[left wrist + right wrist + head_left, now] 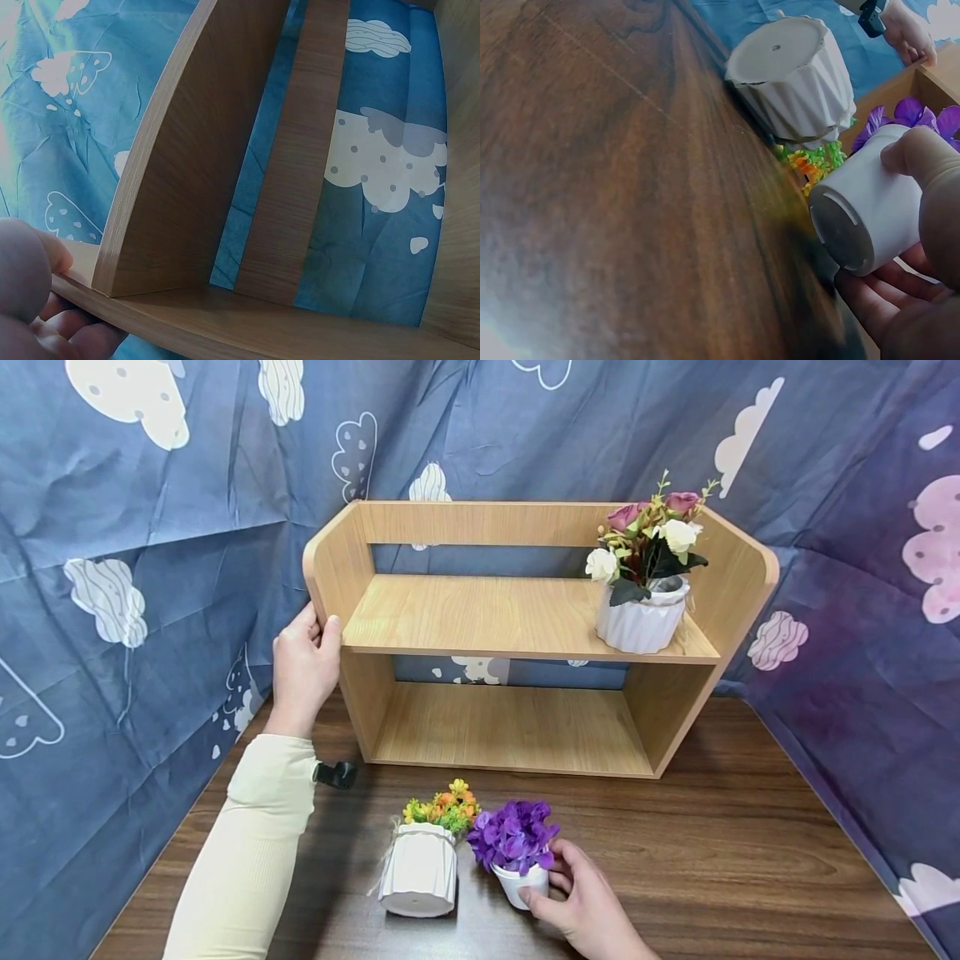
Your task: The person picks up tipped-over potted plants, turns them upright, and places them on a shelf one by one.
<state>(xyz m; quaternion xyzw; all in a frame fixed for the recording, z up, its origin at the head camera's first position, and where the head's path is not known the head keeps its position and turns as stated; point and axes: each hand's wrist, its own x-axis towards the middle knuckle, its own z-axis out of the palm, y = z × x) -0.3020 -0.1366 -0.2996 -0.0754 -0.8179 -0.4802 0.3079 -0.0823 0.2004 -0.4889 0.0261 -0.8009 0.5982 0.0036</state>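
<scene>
My left hand (pixel 306 656) grips the front edge of the left side panel of a two-tier wooden desk shelf (pixel 465 610), thumb on the inner side and fingers curled round the outside. Low in front of the shelf, my right hand (pixel 588 902) holds a small white pot of purple flowers (pixel 517 839) between thumb and fingers. In the right wrist view that white pot (pixel 874 199) is tilted, its base turned toward the camera. Just left of it, a ribbed white pot with orange and yellow flowers (pixel 418 868) lies tipped over on the table, twine round its rim.
On the right of the upper tier stands a white pot with pink and white roses (pixel 643 614). The dark wooden table (pixel 750 843) carries the shelf. A blue cloud-patterned cloth (pixel 187 577) hangs behind and at both sides.
</scene>
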